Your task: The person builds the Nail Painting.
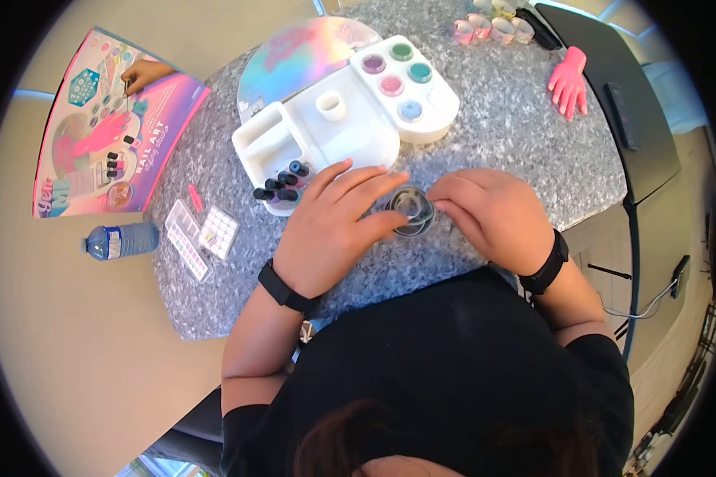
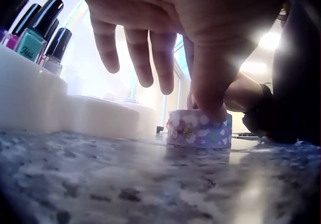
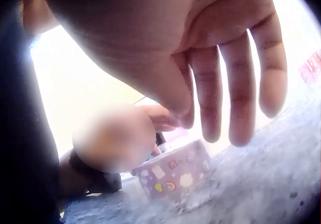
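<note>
A lavender roll of patterned sticker tape (image 1: 412, 226) stands on its edge ring on the speckled table, with small pictures round its side (image 2: 198, 132). My left hand (image 1: 334, 219) holds it at the top rim with thumb and forefinger; the other fingers hang spread in the left wrist view. Close beside the roll, my right hand (image 1: 497, 211) brings thumb and forefinger together, its other fingers extended in the right wrist view (image 3: 220, 58). I cannot tell whether something thin is between those two fingertips. Polish bottles with black caps (image 1: 282, 183) stand just beyond my left hand.
A white tray (image 1: 354, 147) with coloured pots lies ahead, a shiny board (image 1: 294, 60) behind it. Press-on nail boxes (image 1: 203, 238), a water bottle (image 1: 121, 241) and a printed box (image 1: 107, 131) are left. A pink model hand (image 1: 569, 83) and several rolls (image 1: 493, 30) sit far right.
</note>
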### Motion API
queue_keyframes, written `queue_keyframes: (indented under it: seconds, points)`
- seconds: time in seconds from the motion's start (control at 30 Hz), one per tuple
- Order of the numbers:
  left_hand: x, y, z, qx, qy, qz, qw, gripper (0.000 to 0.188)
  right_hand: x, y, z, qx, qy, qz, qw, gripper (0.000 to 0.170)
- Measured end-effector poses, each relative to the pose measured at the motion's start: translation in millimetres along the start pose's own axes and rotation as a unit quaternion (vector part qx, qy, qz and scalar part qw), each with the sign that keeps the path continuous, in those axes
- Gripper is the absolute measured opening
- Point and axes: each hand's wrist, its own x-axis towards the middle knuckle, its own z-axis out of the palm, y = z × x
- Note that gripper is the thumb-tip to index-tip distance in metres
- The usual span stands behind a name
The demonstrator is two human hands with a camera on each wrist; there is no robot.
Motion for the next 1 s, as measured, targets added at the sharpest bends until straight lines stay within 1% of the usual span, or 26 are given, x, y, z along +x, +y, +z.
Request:
queue_keyframes:
  seconds: [0.07, 0.1, 0.17, 0.2, 0.23, 0.27, 0.33, 0.37, 0.43, 0.47, 0.5, 0.53, 0.57, 0.63, 0.67, 0.7, 0.77, 0.8, 0.9, 1.0]
  points:
    - [0.5, -5.5, -2.7, 0.034, -0.020, 0.017, 0.999, 0.019, 9.2, 4.4, -13.3, 0.034, 0.055, -0.006, 0.998, 0.010]
    - [-0.6, -4.3, -5.3, 0.029, -0.025, 0.013, 0.999, 0.015, 21.1, 13.9, -21.7, 0.018, 0.071, -0.021, 0.997, 0.010]
    - [-0.4, -2.7, -4.1, 0.015, -0.019, 0.003, 1.000, 0.018, 34.9, 31.8, -42.2, 0.006, 0.153, 0.024, 0.988, 0.011]
    - [-0.1, -0.2, -4.1, -0.001, -0.023, -0.014, 1.000, 0.022, 48.1, 42.3, -54.4, 0.003, 0.159, 0.088, 0.983, 0.011]
    - [0.9, 1.8, -3.8, 0.002, -0.013, -0.005, 1.000, 0.022, 64.3, 63.8, -63.2, -0.009, 0.187, 0.082, 0.979, 0.013]
    - [2.0, 3.2, -3.7, 0.009, -0.015, -0.015, 1.000, 0.023, 82.2, 80.2, -73.6, -0.033, 0.205, 0.061, 0.976, 0.014]
    - [0.4, 3.7, -4.2, 0.020, -0.023, -0.025, 0.999, 0.028, 111.8, 133.1, -82.9, -0.087, 0.203, 0.078, 0.972, 0.015]
    - [-0.3, 4.2, -4.3, 0.023, -0.017, -0.020, 0.999, 0.028, 123.6, 169.1, -83.5, -0.161, 0.218, 0.039, 0.962, 0.018]
    - [-2.4, 5.0, -4.1, 0.032, -0.026, -0.019, 0.999, 0.028, 146.5, 223.6, -88.8, -0.226, 0.204, 0.033, 0.952, 0.020]
    - [-3.6, 4.9, -3.0, 0.038, -0.029, -0.020, 0.999, 0.029, 157.8, 238.2, -92.4, -0.229, 0.206, 0.029, 0.951, 0.020]
    - [-3.2, 5.7, -4.3, 0.040, -0.024, -0.020, 0.999, 0.029, 167.7, 248.9, -95.3, -0.221, 0.166, 0.118, 0.954, 0.022]
    - [-3.3, 6.7, -6.2, 0.037, -0.020, -0.022, 0.999, 0.031, 175.1, 257.7, -95.5, -0.209, 0.123, 0.206, 0.948, 0.023]
    - [-3.5, 7.3, -8.3, 0.034, -0.016, -0.025, 0.999, 0.033, 180.5, 264.8, -93.6, -0.211, 0.125, 0.202, 0.948, 0.023]
    - [-3.4, 7.1, -11.5, 0.038, -0.002, -0.027, 0.999, 0.036, 190.6, 280.4, -87.5, -0.187, 0.034, 0.289, 0.938, 0.025]
    - [-4.1, 7.0, -13.2, 0.039, 0.007, -0.029, 0.999, 0.039, 195.8, 284.4, -83.2, -0.208, -0.002, 0.293, 0.933, 0.028]
    - [-4.7, 6.8, -15.5, 0.040, 0.009, -0.031, 0.999, 0.039, 198.0, 288.6, -80.7, -0.209, -0.002, 0.290, 0.934, 0.028]
    - [-5.7, 6.2, -20.1, 0.038, 0.030, -0.039, 0.998, 0.043, 200.1, 285.2, -74.3, -0.201, 0.033, 0.307, 0.929, 0.031]
    - [-6.4, 5.1, -21.3, 0.037, 0.032, -0.043, 0.998, 0.043, 203.0, 284.6, -74.6, -0.173, 0.020, 0.323, 0.930, 0.032]
    - [-7.4, 2.3, -22.7, 0.035, 0.049, -0.036, 0.998, 0.044, 205.2, 298.7, -69.4, -0.163, 0.014, 0.300, 0.940, 0.031]
    - [-8.0, 1.2, -23.1, 0.035, 0.058, -0.031, 0.997, 0.043, 210.3, 292.6, -70.7, -0.167, 0.014, 0.306, 0.937, 0.033]
